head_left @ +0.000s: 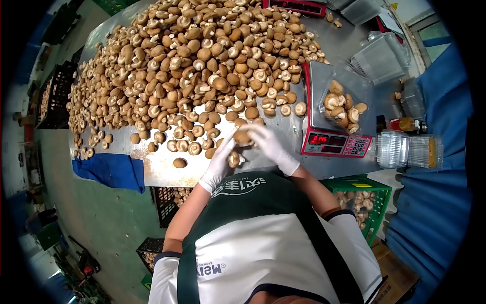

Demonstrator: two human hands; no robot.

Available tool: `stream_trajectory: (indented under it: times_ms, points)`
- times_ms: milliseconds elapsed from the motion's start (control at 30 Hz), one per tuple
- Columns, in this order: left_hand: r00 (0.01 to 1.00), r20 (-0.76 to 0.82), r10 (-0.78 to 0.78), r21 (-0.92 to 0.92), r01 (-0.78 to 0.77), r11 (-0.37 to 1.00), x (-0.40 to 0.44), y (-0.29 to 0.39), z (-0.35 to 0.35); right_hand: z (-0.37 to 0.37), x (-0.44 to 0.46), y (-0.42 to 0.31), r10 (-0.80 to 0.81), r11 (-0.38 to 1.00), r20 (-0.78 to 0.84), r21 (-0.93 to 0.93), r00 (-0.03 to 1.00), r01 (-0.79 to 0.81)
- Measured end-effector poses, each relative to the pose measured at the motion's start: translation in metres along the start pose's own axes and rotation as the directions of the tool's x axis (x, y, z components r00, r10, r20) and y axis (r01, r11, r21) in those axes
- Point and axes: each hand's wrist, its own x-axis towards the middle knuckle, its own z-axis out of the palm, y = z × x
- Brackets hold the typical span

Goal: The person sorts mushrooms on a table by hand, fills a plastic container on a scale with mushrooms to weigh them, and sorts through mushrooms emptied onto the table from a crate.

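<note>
Both my hands wear white gloves and meet at the near edge of a large heap of brown mushrooms (202,55). My left hand (221,161) is closed on a mushroom (233,159) with a pale stem, low between the hands. My right hand (266,143) reaches over from the right, its fingers bent round a brown mushroom cap (242,137). To the right, a red scale (336,144) reads 0145 and carries a clear plastic tray (363,91) with several mushrooms inside.
Stacked clear trays (380,57) stand beyond the scale, with more packs (392,149) at its right. A blue cloth (112,169) hangs over the table's left front edge. Below the table are a green crate (382,202) and black crates (163,206) of mushrooms. Another red scale (298,6) is at the back.
</note>
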Motion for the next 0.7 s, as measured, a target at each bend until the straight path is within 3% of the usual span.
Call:
stream_trajectory:
  times_ms: [33,67,133,167,200,233,267,400,500,533,633,667,700]
  points:
    - [1.0,0.016,-0.014,-0.026,0.015,1.0,0.001,-0.001,-0.004,0.012,-0.001,0.0,-0.188,0.968,0.041,-0.16,0.981,0.193]
    - [0.999,0.032,-0.029,-0.051,0.031,0.998,0.002,-0.003,-0.007,0.012,-0.002,-0.002,-0.115,0.975,0.02,-0.19,0.993,0.117]
    - [0.998,0.021,-0.052,-0.13,0.055,0.99,-0.001,0.0,-0.009,0.006,0.013,-0.005,-0.16,0.862,-0.078,-0.497,0.984,0.101]
    - [0.996,0.004,-0.084,-0.189,0.083,0.979,-0.002,0.003,-0.008,0.002,0.023,-0.006,-0.191,0.773,-0.118,-0.63,0.975,0.075]
    - [0.998,0.027,-0.063,-0.193,0.067,0.979,-0.003,0.003,-0.011,-0.003,0.032,-0.018,-0.272,0.591,-0.096,-0.802,0.958,0.088]
    - [0.998,0.047,-0.038,-0.199,0.046,0.979,-0.004,0.006,-0.012,-0.007,0.043,-0.007,-0.263,0.506,-0.071,-0.859,0.962,0.075]
    - [0.999,-0.02,-0.033,-0.182,0.029,0.983,-0.005,0.006,-0.008,-0.013,0.053,0.001,-0.235,0.511,-0.041,-0.855,0.971,0.087]
    - [1.0,0.008,0.014,-0.051,-0.014,0.999,-0.006,0.008,-0.014,-0.018,0.059,-0.004,-0.18,0.55,-0.009,-0.83,0.984,0.093]
    - [0.994,-0.087,0.071,0.061,-0.066,0.996,-0.006,0.008,-0.008,-0.016,0.051,-0.011,0.098,0.904,-0.193,-0.393,0.976,-0.168]
    - [0.991,-0.095,0.094,0.08,-0.086,0.993,-0.005,0.003,-0.01,-0.015,0.049,-0.004,-0.007,0.951,-0.2,-0.304,0.98,-0.055]
    - [0.994,-0.047,0.099,0.126,-0.092,0.988,-0.006,0.005,-0.005,-0.009,0.032,-0.011,-0.081,0.996,-0.161,-0.049,0.984,0.074]
    - [0.993,-0.024,0.119,0.117,-0.115,0.986,-0.007,0.006,-0.001,-0.01,0.027,-0.018,0.113,0.99,-0.068,0.093,0.991,-0.107]
    - [0.994,-0.002,0.106,0.152,-0.104,0.983,-0.007,0.007,0.001,-0.01,0.022,-0.014,0.175,0.965,0.001,0.199,0.984,-0.172]
